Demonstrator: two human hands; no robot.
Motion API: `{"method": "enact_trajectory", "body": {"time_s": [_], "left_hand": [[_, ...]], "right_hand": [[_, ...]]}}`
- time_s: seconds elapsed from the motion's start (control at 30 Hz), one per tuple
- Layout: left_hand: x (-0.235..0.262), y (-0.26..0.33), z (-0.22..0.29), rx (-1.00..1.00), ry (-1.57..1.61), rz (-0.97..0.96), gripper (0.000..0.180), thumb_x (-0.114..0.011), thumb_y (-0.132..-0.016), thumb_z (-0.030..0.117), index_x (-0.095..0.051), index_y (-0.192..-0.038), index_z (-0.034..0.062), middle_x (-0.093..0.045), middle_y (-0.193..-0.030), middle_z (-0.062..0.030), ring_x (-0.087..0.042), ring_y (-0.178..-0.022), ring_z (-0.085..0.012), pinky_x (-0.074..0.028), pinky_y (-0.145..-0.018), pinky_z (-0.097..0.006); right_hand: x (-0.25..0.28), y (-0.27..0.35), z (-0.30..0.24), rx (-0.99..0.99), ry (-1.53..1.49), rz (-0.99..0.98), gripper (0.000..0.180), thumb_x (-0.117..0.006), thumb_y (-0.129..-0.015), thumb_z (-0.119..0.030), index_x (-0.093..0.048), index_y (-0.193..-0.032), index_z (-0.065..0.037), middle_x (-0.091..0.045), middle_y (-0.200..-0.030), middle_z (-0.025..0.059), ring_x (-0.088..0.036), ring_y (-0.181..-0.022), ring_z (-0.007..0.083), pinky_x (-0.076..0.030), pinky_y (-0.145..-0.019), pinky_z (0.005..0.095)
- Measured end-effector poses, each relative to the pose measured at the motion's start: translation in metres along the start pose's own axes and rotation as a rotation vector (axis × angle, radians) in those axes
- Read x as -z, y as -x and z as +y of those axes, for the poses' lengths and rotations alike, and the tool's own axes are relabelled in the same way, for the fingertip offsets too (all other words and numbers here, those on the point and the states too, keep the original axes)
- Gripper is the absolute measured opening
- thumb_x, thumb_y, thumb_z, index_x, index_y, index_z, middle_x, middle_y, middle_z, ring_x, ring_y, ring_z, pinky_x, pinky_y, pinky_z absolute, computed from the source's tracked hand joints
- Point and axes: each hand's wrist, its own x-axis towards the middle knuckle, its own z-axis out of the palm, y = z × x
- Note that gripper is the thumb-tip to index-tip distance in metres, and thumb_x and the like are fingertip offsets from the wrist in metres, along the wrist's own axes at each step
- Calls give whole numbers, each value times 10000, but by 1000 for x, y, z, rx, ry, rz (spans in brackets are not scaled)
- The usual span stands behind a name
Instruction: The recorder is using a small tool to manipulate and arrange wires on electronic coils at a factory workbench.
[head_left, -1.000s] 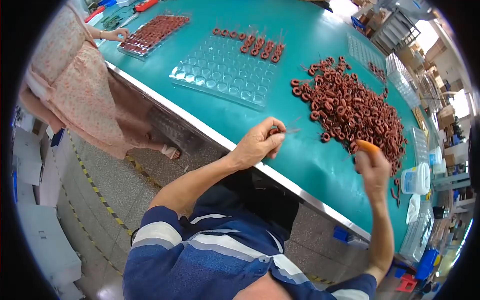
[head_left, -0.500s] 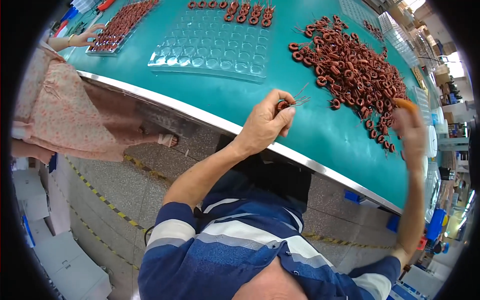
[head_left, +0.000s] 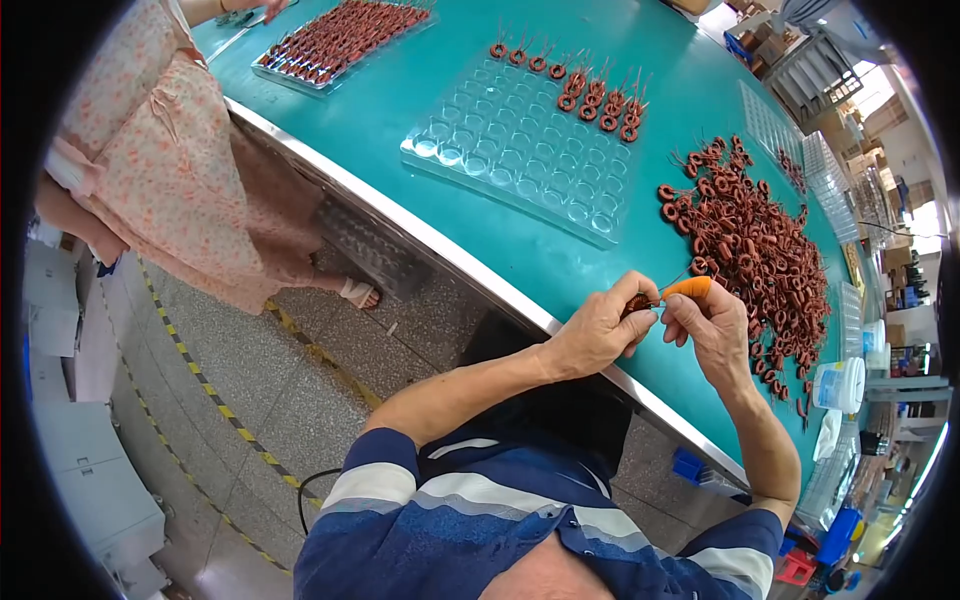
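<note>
Between thumb and fingers, my left hand (head_left: 598, 335) pinches a small copper-wound ring coil (head_left: 643, 300) over the table's front edge. Close against it is my right hand (head_left: 715, 330), its fingers closed beside the coil's wire leads and an orange finger cot (head_left: 690, 287) on one finger. What lies between the right fingertips is too small to make out. A large heap of similar ring coils (head_left: 755, 245) lies just beyond and right of my hands. Farther left, a clear plastic tray (head_left: 500, 185) has round pockets, with coils standing in its far rows, leads up.
A filled tray of coils (head_left: 345, 40) lies at the far left, near a co-worker in a floral dress (head_left: 185, 180). A white tub (head_left: 838, 385) and stacked clear trays (head_left: 830, 170) line the right side. The green table (head_left: 540, 265) has a metal front edge.
My right hand has come in from the heap on the right to meet my left hand at the coil. The whole view has shifted, and the co-worker's hand has left the filled tray.
</note>
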Motion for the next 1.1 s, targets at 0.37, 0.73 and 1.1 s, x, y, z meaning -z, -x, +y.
{"method": "enact_trajectory", "body": {"time_s": [0.37,0.73,1.1], "left_hand": [[31,5,3,-76,-172,165,441,-525,-949,101,-303,-1317,3,-606,-854,-97,-586,-664,-137,-481,-619,-267],[30,6,8,-58,-224,128,396,-514,-960,115,-336,-1299,16,-582,-813,-89,-575,-673,-153,-473,-626,-289],[29,2,6,-21,-246,55,329,-533,-952,103,-423,-1245,6,-590,-822,-85,-575,-667,-144,-487,-615,-277]], "right_hand": [[-3,-160,-77,304,266,-27,239,-588,-892,-224,-643,-877,8,-594,-658,18,-541,-583,87,-413,-525,248],[-37,-342,-43,500,552,-24,268,-645,-824,-259,-693,-929,-17,-664,-761,111,-605,-701,195,-481,-678,347],[-30,-354,-22,678,774,20,311,-634,-831,-284,-673,-900,16,-666,-778,166,-640,-723,313,-497,-680,404]]}}
